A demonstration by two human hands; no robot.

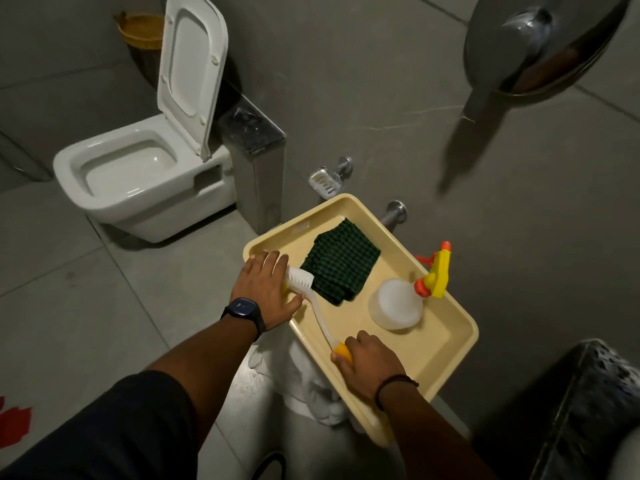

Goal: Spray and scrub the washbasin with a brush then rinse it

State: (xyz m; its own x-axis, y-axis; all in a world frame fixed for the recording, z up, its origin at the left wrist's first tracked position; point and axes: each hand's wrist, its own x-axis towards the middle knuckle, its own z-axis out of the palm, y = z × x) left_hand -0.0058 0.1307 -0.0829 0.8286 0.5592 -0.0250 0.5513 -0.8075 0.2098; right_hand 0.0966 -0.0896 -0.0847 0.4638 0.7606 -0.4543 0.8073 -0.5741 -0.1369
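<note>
The white-bristled scrub brush with a long white plastic neck and yellow grip (pixel 313 299) lies slantwise in a shallow cream-yellow rectangular plastic tray (pixel 446 344), bristle head toward the far left corner, grip toward the near edge. The right hand (pixel 369 363) is closed around the yellow grip at the tray's near rim. The left hand (pixel 265 289) lies flat with fingers spread on the tray's left rim, its fingertips against the bristle head; it grips nothing. A dark smartwatch (pixel 244 311) sits on the left wrist, a thin dark band on the right.

Just beside the bristles lies a folded dark green chequered cloth (pixel 339 266), which the brush head overlaps at its left edge. To the right in the tray is a translucent white spray bottle with a yellow and orange trigger head (pixel 398 303), seen from above, its nozzle reaching over the right rim.

The tray appears to rest across a white washbasin (pixel 311 386), mostly hidden beneath it. Further left stands a white wall-hung toilet with its lid raised (pixel 138 174).
</note>
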